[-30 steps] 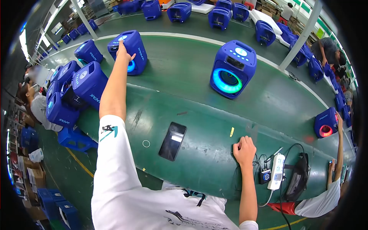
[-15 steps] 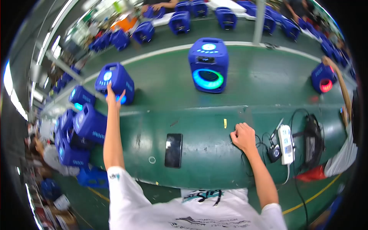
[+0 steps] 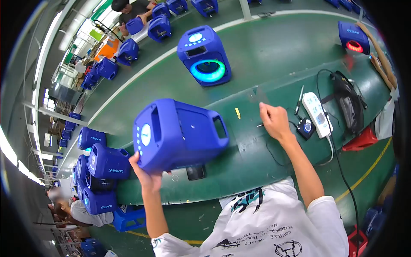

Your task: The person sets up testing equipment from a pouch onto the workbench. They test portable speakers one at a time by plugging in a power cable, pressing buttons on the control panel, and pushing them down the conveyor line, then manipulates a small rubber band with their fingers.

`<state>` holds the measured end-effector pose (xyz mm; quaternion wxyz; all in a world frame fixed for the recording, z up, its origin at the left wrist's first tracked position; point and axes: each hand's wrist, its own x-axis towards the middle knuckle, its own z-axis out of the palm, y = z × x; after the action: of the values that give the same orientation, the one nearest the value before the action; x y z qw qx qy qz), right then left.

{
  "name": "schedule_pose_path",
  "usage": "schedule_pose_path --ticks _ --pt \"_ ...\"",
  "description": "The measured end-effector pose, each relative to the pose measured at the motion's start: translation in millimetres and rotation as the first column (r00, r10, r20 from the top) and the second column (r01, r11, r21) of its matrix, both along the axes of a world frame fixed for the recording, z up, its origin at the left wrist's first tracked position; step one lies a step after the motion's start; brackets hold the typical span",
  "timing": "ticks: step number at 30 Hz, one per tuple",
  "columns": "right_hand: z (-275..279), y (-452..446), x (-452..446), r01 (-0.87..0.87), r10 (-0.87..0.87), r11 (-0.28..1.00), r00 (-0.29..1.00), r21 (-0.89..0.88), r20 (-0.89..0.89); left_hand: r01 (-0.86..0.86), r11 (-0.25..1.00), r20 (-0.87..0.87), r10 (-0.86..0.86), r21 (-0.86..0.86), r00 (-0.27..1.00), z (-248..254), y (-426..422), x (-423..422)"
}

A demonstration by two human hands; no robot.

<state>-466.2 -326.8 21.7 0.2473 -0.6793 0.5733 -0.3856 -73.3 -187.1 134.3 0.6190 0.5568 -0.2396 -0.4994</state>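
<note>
A blue portable speaker is raised over the near bench, tipped on its side, with its glowing round button panel facing left. My left hand is closed on its lower left edge, the fingers partly hidden beneath it. My right hand is curled above the bench to the right. A small plug tip pokes out at its left side, and a thin black cable runs below it. Under the speaker a black phone is mostly covered. Farther back stands another blue speaker, upright with a lit cyan-green ring.
Blue speakers are stacked at the left. A white power strip, a black adapter and a black bag lie at the right. A co-worker's arms are near a red-lit speaker. A yellow tag is on the bench.
My left hand has taken hold of the left speaker, lifted it nearer and turned it onto its side. My right hand remains curled over the bench. The view has turned.
</note>
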Motion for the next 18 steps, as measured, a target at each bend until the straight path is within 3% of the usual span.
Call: schedule_pose_path --ticks 3,5,9,13,16,18 --pt "52.2 32.9 -0.2 -0.076 0.069 0.994 0.993 0.076 0.095 0.013 0.995 -0.078 -0.005 0.098 0.997 -18.7 20.6 -22.2" --pt "67.5 50.4 6.6 -0.219 0.162 0.954 0.951 0.203 0.263 0.013 0.992 -0.092 -0.002 0.125 0.996 -33.0 29.4 -19.9" --pt "87.7 73.4 24.2 -0.562 0.248 0.705 0.767 0.433 0.592 0.03 0.991 -0.071 -0.021 0.13 0.997 -44.1 40.4 -8.1" --pt "94.5 81.9 39.9 -0.701 0.34 0.645 0.619 0.303 0.708 -0.111 0.99 -0.115 0.121 0.091 0.986 -56.8 45.4 4.2" --pt "86.4 92.2 60.6 -0.623 0.368 0.767 0.624 0.154 0.689 -0.056 0.997 -0.102 0.062 0.059 0.993 -56.1 46.0 2.1" --pt "94.5 94.9 65.9 -0.648 0.483 0.755 0.656 0.104 0.58 -0.086 0.995 -0.084 0.09 0.05 0.992 -56.6 45.8 -3.3"
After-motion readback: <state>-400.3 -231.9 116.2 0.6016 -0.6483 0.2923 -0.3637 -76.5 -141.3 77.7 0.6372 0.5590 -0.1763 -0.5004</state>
